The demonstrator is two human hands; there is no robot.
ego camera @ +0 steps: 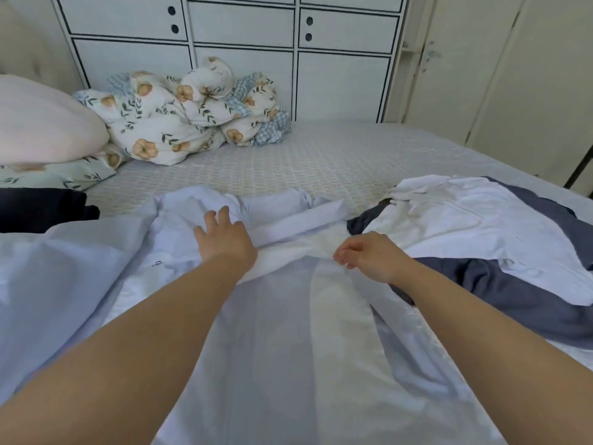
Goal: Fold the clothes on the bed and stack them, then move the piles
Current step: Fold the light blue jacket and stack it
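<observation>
The shirt [272, 332] lies on the bed [321, 155] with its long axis running from near to far, collar end far, right under both hands. The left hand [224, 240] rests flat on the far left part, fingers [221, 216] spread. The right hand [365, 255] pinches a fold near the middle, fingers curled. It is pale blue, thin and creased. More clothes [481, 226] lie right.

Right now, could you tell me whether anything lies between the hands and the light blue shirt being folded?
Nothing visible does. The left hand rests open on the light blue shirt near its collar, and the right hand pinches its fabric beside the white garment.
</observation>
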